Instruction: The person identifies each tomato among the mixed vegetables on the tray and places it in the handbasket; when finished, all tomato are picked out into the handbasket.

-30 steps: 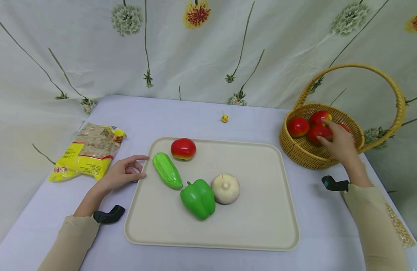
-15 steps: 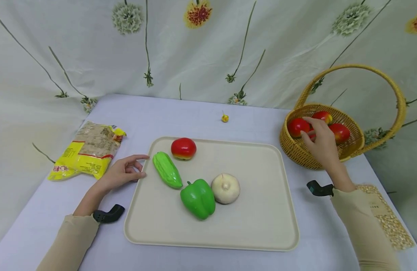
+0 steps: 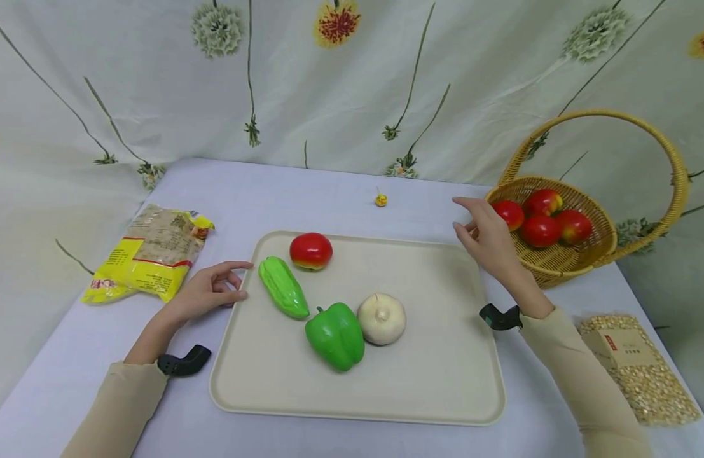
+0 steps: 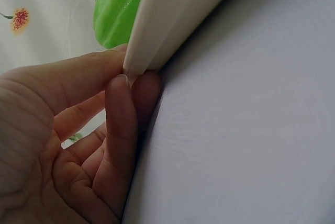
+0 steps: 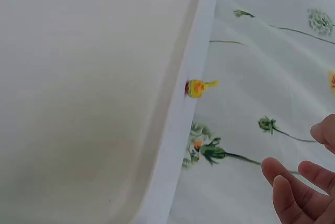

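Observation:
My left hand (image 3: 205, 294) is at the left rim of the beige tray (image 3: 432, 388), pinching it; the left wrist view shows thumb and fingers (image 4: 121, 124) meeting at the rim. On the tray lie a red tomato-like piece (image 3: 310, 250), a long green pepper (image 3: 283, 287), a green bell pepper (image 3: 335, 337) and a white garlic bulb (image 3: 381, 319). My right hand (image 3: 489, 242), holding nothing, hovers by the tray's far right corner, left of the wicker basket (image 3: 563, 261). Thumb and fingers stand apart. Several red fruits (image 3: 540, 230) sit in the basket.
Yellow-and-clear food packets (image 3: 151, 254) lie left of the tray. A bag of pale yellow kernels (image 3: 643, 375) lies at the right, partly behind my right sleeve. A small yellow wrapped lollipop (image 3: 381, 200) lies behind the tray. The basket's tall handle (image 3: 680, 184) arches up.
My right hand has come out of the basket, empty, and moved left toward the tray's far right corner. The red fruits are left in the basket. My left hand has stayed put.

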{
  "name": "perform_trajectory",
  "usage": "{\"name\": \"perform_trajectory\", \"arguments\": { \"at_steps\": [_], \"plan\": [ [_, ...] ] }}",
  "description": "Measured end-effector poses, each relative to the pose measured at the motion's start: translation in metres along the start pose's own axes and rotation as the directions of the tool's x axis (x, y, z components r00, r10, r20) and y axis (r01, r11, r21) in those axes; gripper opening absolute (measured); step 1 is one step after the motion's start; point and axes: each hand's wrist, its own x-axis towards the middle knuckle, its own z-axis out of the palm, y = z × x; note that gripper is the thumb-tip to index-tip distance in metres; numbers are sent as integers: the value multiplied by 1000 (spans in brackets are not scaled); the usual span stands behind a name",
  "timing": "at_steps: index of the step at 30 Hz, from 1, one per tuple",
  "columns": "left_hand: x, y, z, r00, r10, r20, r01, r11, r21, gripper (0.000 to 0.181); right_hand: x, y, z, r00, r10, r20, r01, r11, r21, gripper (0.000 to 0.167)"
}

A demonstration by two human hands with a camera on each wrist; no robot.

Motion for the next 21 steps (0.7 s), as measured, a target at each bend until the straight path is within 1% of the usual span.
{"name": "perform_trajectory", "arguments": {
  "at_steps": [5,12,17,21],
  "plan": [
    [0,1,0,1000,-4,7,4,1000,-11,56,9,-15,15,998,-32,51,30,999,44,44],
    [0,2,0,1000,-8,11,8,1000,-8,56,20,-28,38,988,-121,96,111,988,105,44],
    [0,1,0,1000,-6,9,6,1000,-11,56,29,-40,55,971,-172,165,144,975,167,45],
    [-1,-1,0,1000,-1,5,1,1000,-14,56,35,-49,71,953,-209,222,157,961,228,46]
  ]
}}
